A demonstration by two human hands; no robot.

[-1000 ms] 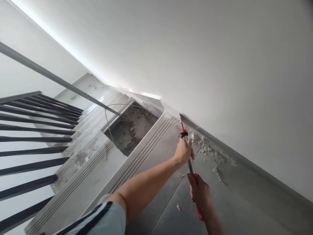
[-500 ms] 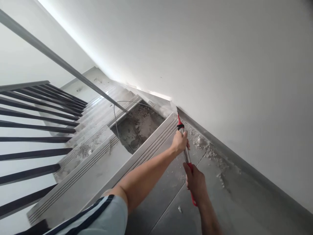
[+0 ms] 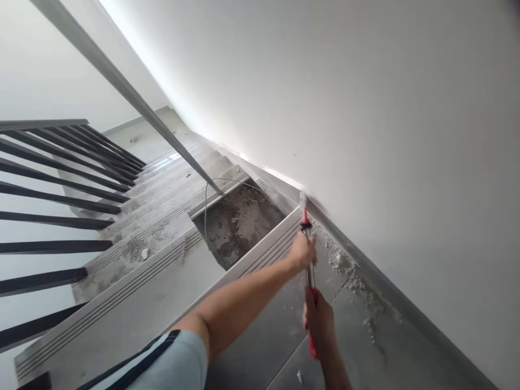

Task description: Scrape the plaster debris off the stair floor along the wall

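A long-handled scraper with a silver shaft and red neck and grip points away from me, towards the foot of the wall. My left hand is closed round its shaft, below a black collar. Further back, my right hand wraps the red grip. The scraper's tip is at the corner where the skirting meets the edge of the top stair; its blade is blurred. Crumbled debris lies along the skirting to the right of the tool.
Dusty stairs descend to the left beside a dark railing. One step has an open, rough recess with rubble. A long grey pole stands slanted at its edge, near a thin loose cable. A white wall rises on the right.
The view has shifted, so the stairs and wall appear elsewhere in the picture. Both hands still grip the scraper, which now stands more upright in view, its tip at the skirting corner.
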